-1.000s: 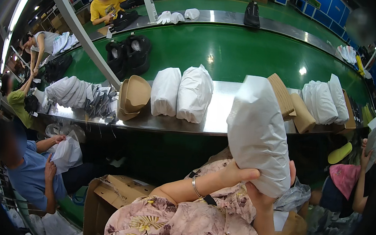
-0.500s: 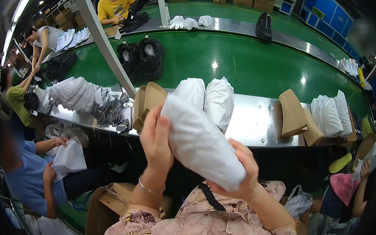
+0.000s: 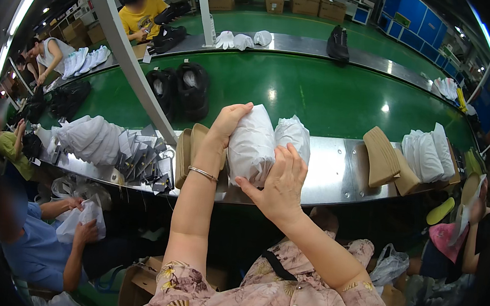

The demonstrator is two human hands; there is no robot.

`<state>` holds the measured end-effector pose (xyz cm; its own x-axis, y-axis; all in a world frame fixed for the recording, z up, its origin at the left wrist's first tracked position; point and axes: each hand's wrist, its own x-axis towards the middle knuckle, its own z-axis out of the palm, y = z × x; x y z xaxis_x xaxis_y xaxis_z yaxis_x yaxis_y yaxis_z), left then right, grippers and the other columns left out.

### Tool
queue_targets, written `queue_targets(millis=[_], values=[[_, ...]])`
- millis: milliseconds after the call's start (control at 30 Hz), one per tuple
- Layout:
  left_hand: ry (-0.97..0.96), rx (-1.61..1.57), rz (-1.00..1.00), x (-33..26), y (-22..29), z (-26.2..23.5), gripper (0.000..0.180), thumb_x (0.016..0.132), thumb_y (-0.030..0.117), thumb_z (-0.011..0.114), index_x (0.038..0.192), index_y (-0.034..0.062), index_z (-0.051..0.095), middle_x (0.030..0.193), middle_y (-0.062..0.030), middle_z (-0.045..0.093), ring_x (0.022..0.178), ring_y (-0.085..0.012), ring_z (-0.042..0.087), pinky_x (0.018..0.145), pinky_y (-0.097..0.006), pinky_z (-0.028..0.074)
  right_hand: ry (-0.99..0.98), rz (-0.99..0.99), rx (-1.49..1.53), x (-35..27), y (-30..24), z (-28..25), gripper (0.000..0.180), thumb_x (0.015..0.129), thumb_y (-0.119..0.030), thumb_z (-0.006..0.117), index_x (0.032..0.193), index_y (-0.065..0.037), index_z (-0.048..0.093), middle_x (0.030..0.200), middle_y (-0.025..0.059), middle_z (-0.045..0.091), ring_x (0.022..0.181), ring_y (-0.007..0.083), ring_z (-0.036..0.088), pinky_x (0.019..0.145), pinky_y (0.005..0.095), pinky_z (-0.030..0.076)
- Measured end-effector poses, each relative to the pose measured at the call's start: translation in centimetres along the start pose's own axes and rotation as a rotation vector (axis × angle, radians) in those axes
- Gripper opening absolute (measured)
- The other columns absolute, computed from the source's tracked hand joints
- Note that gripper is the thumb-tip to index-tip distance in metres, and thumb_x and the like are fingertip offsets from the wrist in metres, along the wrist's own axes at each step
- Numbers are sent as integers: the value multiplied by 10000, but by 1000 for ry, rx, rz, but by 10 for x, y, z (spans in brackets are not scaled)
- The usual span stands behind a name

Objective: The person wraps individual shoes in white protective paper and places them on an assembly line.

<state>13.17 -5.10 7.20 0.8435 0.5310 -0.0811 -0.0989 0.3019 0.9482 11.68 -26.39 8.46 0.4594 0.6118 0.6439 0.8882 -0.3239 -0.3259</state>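
Note:
A white paper-wrapped bundle [image 3: 250, 147], long and rounded, sits at the metal edge of the work surface in front of me. My left hand [image 3: 231, 124] grips it along its upper left side, fingers over the far end. My right hand [image 3: 281, 183] is around its near right end, thumb low and fingers raised along the side. A second wrapped bundle [image 3: 293, 135] lies just to the right, partly behind my right fingers. What is inside the paper is hidden.
Brown cardboard forms [image 3: 185, 154] stand left of the bundles, more [image 3: 380, 158] to the right beside white wrapped bundles [image 3: 426, 153]. Grey tags [image 3: 146, 159] and a white stack [image 3: 91, 135] lie further left. Black shoes [image 3: 192, 91] rest on the green belt [image 3: 318, 95]. Co-workers sit on both sides.
The wrapped bundle, held tilted in the air between both hands, has moved away from me and down to the metal edge. My right hand's hold has shifted, with its fingers more spread.

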Motion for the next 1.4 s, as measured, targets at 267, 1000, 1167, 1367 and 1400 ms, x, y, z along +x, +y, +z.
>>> queue_targets(millis=[267,1000,1167,1367,1400], values=[[8,137,31,10,-34,-4,231,835,205,621,936,-3,636,835,-21,618,733,-81,554,653,-207,452,-90,58,-79,4,9,4,810,649,-514,700,1185,22,415,1243,236,388,1239,377,301,960,571,220],[294,555,483,3,-39,-16,415,900,301,530,1132,-42,556,1113,-173,589,995,-233,559,875,-311,420,-300,-143,-131,16,-2,-3,655,604,-373,773,1124,-88,493,1171,258,447,1156,429,404,979,593,209],[574,625,667,-81,28,-14,366,885,249,532,1104,-43,552,1073,-231,578,998,-342,557,878,-379,413,-173,-191,-129,30,-5,-14,607,639,-352,756,1083,-14,519,1175,242,450,1129,401,428,958,569,259],[668,1076,522,-129,-18,-103,364,898,204,462,1150,-49,531,1171,-239,536,1145,-390,459,983,-418,337,-375,-148,269,55,-64,28,383,797,-160,583,1100,45,471,995,240,566,883,342,565,749,384,468],[634,1094,481,-131,-29,-106,375,906,214,446,1166,-46,522,1185,-240,527,1161,-389,444,997,-412,322,-418,-115,265,60,-74,49,357,803,-145,553,1081,57,456,947,247,582,840,353,582,715,400,480]])
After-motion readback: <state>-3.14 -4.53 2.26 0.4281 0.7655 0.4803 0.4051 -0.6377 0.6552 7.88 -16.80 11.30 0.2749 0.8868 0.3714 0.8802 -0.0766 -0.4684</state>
